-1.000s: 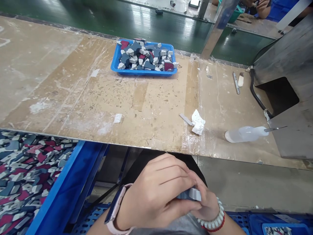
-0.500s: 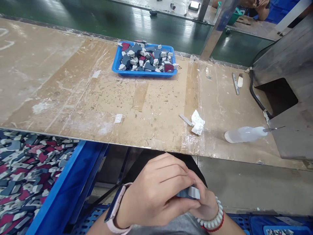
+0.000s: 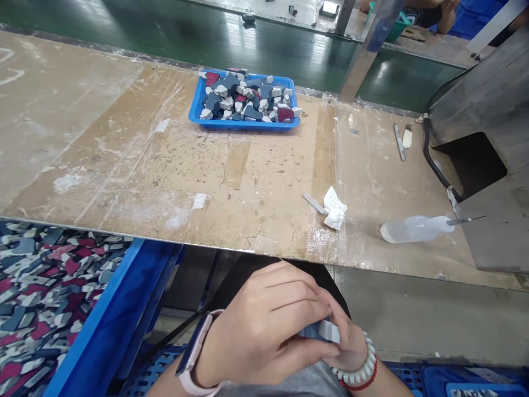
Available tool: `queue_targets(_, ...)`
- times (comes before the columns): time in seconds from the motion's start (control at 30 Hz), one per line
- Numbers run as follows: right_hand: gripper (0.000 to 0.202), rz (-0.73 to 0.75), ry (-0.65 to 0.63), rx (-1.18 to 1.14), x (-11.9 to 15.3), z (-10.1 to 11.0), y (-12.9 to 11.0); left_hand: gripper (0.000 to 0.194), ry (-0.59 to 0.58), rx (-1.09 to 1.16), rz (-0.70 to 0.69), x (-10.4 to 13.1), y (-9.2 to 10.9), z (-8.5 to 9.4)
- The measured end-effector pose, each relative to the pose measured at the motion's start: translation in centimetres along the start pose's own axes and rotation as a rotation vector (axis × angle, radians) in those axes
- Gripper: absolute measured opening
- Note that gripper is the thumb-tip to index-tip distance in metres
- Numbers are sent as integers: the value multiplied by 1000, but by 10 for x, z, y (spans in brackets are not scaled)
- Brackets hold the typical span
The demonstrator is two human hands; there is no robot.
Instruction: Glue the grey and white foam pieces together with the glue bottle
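Both my hands meet in front of my lap, below the bench edge. My left hand (image 3: 268, 325), with a watch on its wrist, is closed around a small blue-and-grey moulded piece (image 3: 329, 331). Its pale grey end shows between thumb and fingers; the rest is covered. My right hand (image 3: 349, 342), wearing a beaded bracelet, lies mostly behind the left one. Its fingers press against the same piece from the far side, though their tips are partly hidden.
On the bench (image 3: 264, 220) stands a blue tray (image 3: 243, 125) heaped with similar pieces. A crumpled tissue (image 3: 334, 208), a flat strip (image 3: 314, 203) and a lying plastic bottle (image 3: 415, 229) are to the right. A blue bin (image 3: 103, 314) of pieces is at lower left. Behind runs a green conveyor (image 3: 165, 38).
The small piece has turned slightly between my fingers, while my hands stay nearly in place. A dark object on the conveyor has shifted a little to the left.
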State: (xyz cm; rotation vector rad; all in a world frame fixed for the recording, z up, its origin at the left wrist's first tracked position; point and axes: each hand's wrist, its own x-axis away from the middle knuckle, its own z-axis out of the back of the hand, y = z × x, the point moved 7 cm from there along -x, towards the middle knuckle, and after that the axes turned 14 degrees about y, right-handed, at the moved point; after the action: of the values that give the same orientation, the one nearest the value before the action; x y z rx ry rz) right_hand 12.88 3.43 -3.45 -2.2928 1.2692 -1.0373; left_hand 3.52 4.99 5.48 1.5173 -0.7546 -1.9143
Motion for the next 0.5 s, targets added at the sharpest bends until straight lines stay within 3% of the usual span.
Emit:
queue_targets(0.13, 40, 94, 21, 28, 0, 1, -7, 26, -4, 18, 15, 1, -1, 0)
queue_targets(0.37, 36, -33, -258, -99, 5, -27, -6, 27, -9, 33, 21, 4, -4, 1)
queue_targets(0.5, 36, -15, -216, -106, 2, -25, -6, 27, -10, 32, 17, 4, -4, 0)
